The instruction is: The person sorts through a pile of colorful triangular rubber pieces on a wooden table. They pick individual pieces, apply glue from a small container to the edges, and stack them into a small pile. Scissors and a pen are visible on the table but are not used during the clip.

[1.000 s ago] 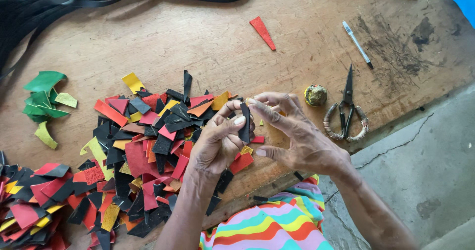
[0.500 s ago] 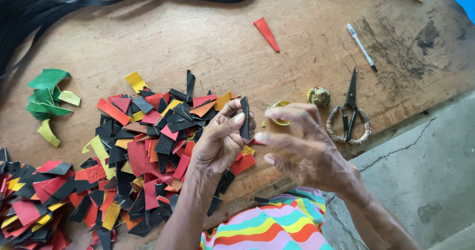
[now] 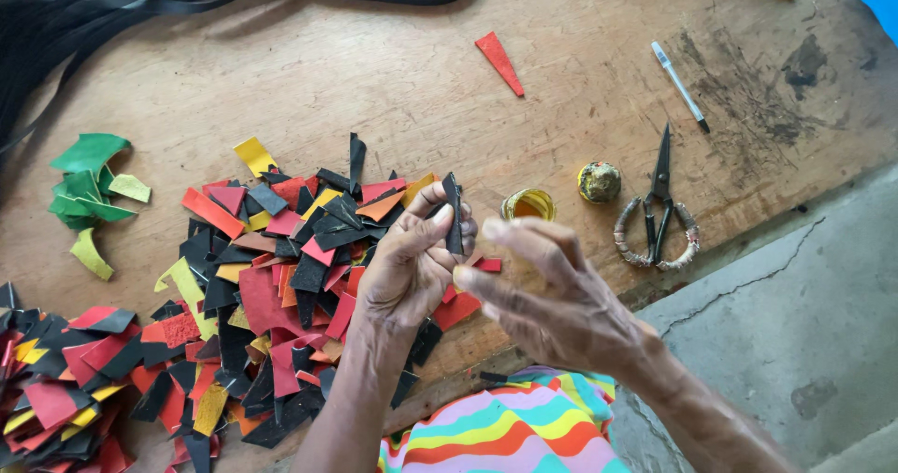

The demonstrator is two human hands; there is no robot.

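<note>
Scraps lie sorted by colour on our table (image 3: 580,71): green pieces (image 3: 84,188) at far left, then the mixed heap of red, black and yellow pieces (image 3: 271,276) within easy reach. Above that heap, our left hand (image 3: 407,267) pinches a narrow black strip (image 3: 453,213) upright between thumb and fingers, lifted clear so it can be worked. Our right hand (image 3: 552,300) hovers just beside it, fingers loose, holding nothing. Further right stand a small open jar (image 3: 528,204), its lid (image 3: 599,182), scissors (image 3: 658,202) and a pen (image 3: 680,84).
</note>
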